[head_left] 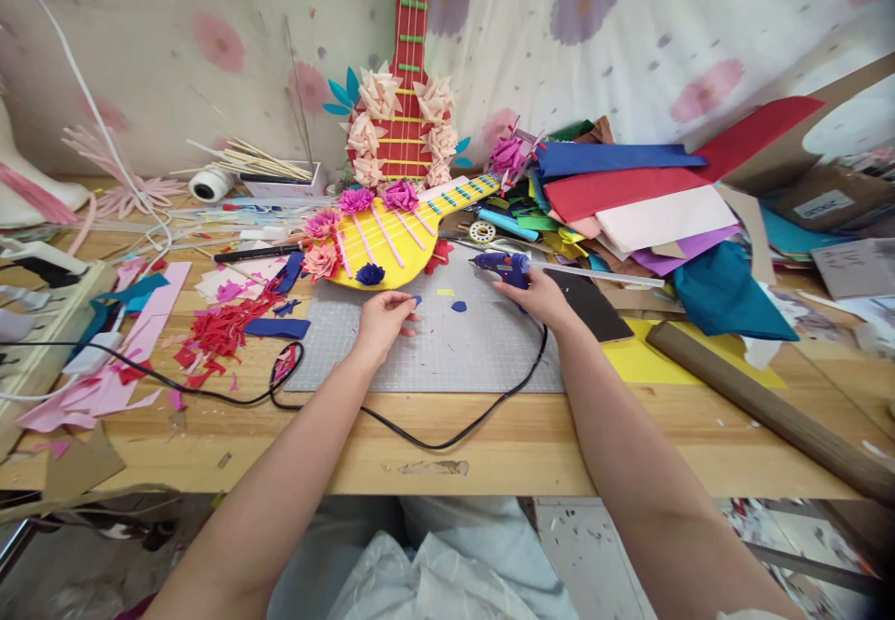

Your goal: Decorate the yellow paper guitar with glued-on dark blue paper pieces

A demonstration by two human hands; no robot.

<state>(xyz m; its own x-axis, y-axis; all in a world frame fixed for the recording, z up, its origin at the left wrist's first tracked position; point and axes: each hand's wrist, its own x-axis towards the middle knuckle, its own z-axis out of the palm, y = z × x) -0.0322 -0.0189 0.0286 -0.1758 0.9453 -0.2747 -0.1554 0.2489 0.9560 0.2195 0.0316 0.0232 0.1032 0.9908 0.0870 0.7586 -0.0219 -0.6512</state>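
Over the grey cutting mat (350, 350), my left hand (383, 323) pinches a small dark blue paper petal (418, 300) between thumb and fingertips. My right hand (542, 296) is wrapped round a blue glue gun (504, 268), its nozzle pointing left and a clear glue stick (605, 274) jutting out behind. Another blue petal (459, 307) and a small yellow scrap (446, 293) lie on the mat between my hands. Just beyond my left hand rests a yellow paper lute (412, 252) with pink, coral and red flowers and a blue paper flower (370, 273).
A red guitar-like craft (409, 126) with peach flowers stands against the curtain. Red paper scraps (227, 326) and pink strips (146, 340) lie left. Coloured sheets (650, 196) are piled at right, beside a brown tube (755, 401). The black cord (447, 443) loops along the table's front.
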